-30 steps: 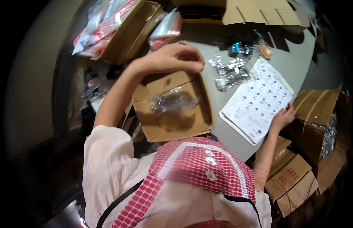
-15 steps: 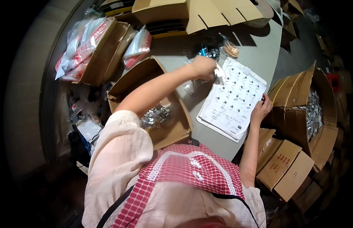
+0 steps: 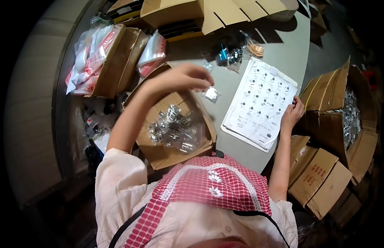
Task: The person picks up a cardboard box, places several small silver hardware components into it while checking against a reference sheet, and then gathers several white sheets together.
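My left hand [image 3: 193, 77] hovers over the far right rim of an open cardboard box [image 3: 205, 124], its fingers curved and apart, with nothing visible between them. Just past the fingertips, a small clear bag with whitish contents [image 3: 211, 94] lies on the table. My right hand [image 3: 293, 113] grips the right edge of a white clipboard [image 3: 258, 103], thumb on top. Its sheet carries rows of small part drawings and a few written lines. Inside the box are several clear bags of shiny metal parts [image 3: 171, 128].
Beyond the clipboard sit bagged dark and blue parts [image 3: 229, 57] and wooden dowels [image 3: 255, 48]. A carton of plastic bags [image 3: 105, 66] stands at the left. On the right is a large carton of silvery packets [image 3: 351, 118], with a closed carton [image 3: 318, 177] below it.
My left hand has left the clipboard's top left, where it held a small whitish packet, and moved left toward the box. The fingers have spread. My right hand stays on the clipboard.
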`<action>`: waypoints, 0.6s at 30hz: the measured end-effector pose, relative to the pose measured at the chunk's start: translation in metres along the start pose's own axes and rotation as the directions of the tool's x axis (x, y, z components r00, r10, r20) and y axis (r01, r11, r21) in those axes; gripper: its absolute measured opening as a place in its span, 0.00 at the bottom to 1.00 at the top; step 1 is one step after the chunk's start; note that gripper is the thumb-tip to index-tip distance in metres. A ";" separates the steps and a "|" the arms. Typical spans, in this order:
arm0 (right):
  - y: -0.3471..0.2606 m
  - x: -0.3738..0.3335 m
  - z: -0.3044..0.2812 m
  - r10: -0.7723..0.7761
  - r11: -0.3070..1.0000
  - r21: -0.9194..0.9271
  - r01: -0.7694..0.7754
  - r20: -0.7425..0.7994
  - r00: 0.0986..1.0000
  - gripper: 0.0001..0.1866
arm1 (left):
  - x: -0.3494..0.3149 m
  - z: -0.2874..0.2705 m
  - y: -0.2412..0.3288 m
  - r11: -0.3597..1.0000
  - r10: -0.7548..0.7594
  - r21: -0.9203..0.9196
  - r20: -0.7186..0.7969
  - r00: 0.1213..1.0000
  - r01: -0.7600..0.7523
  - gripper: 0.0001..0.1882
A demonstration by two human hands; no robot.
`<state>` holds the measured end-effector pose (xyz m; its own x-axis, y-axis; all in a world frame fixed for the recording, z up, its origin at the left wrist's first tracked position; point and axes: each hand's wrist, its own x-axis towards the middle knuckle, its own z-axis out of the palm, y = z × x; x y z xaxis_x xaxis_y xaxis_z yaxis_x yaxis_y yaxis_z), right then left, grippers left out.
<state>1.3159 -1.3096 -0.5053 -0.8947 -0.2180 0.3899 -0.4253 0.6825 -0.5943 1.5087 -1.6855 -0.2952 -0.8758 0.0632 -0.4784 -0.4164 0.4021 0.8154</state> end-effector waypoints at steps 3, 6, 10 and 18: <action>-0.011 -0.001 0.005 0.001 0.999 0.042 -0.002 0.028 1.000 0.18 | 0.053 0.056 -0.041 0.578 -0.056 0.812 -0.059 0.997 0.081 0.17; 0.004 -0.004 0.005 0.008 0.995 0.095 -0.011 0.033 0.999 0.18 | 0.097 0.087 -0.079 0.293 0.013 0.956 -0.032 0.999 0.027 0.14; 0.003 -0.003 0.001 0.040 0.977 0.207 -0.051 0.056 0.998 0.17 | 0.053 0.038 0.001 0.773 0.154 0.618 0.034 0.988 -0.142 0.14; -0.001 0.000 0.002 0.018 0.998 0.056 -0.018 0.000 1.000 0.17 | 0.026 -0.023 0.022 0.799 -0.285 0.561 0.035 0.958 0.217 0.30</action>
<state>1.3161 -1.3115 -0.5059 -0.9023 -0.2053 0.3792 -0.4160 0.6460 -0.6401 1.4706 -1.6959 -0.2822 -0.7120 -0.0215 -0.7019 -0.3858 0.8471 0.3654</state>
